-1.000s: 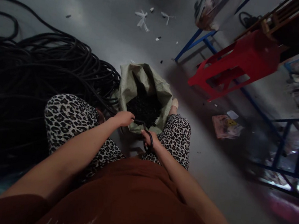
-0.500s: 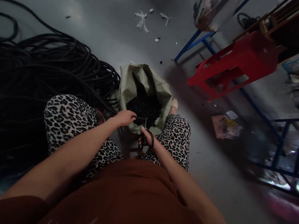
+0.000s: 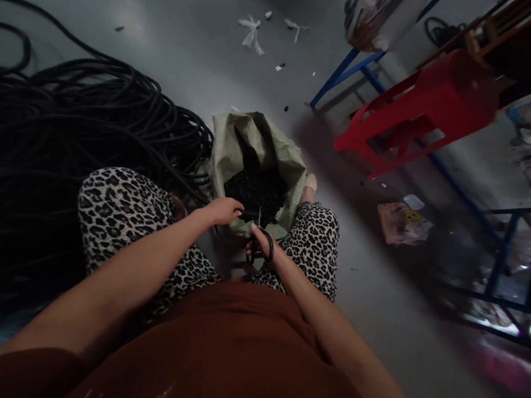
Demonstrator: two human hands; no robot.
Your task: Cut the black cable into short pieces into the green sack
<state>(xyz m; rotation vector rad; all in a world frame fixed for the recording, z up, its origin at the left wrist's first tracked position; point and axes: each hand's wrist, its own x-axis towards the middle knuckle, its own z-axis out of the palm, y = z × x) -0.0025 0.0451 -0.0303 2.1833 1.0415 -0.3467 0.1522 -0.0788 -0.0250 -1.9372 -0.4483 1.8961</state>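
I sit with a pale green woven sack [image 3: 233, 150] standing open between my knees, part filled with small black pieces [image 3: 256, 193]. My left hand [image 3: 222, 210] is closed around a thin black tube at the sack's near rim. My right hand [image 3: 263, 245] grips black-handled scissors [image 3: 257, 237], with the blades pointing up at the tube just over the sack's mouth. The two hands are a short way apart.
A large tangled pile of black tubing [image 3: 60, 135] covers the floor on my left. A red plastic stool [image 3: 422, 108] lies tipped at the right by a blue metal rack [image 3: 501, 254]. Paper scraps [image 3: 251, 33] and a pink packet [image 3: 400, 223] lie on the grey floor.
My right hand has turned the scissors from lying sideways to blades pointing up at the tube. The left hand has hardly moved.
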